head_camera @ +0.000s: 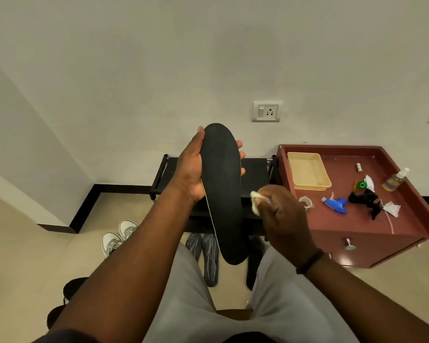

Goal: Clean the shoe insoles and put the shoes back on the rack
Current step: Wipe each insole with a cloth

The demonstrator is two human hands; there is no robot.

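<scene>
My left hand grips a long black insole near its upper end and holds it upright in front of me. My right hand pinches a white wad of cloth or tissue at the insole's right edge, about halfway down. Behind the insole stands a low black shoe rack against the wall. A pair of dark grey insoles with pale lines lies on the floor below. White sneakers sit on the floor to the left. Black shoes show at lower left, partly hidden by my arm.
A maroon cabinet stands to the right of the rack. On it are a beige tray, a blue spray nozzle, a tape roll, a clear bottle and black cloth. A wall socket is above the rack.
</scene>
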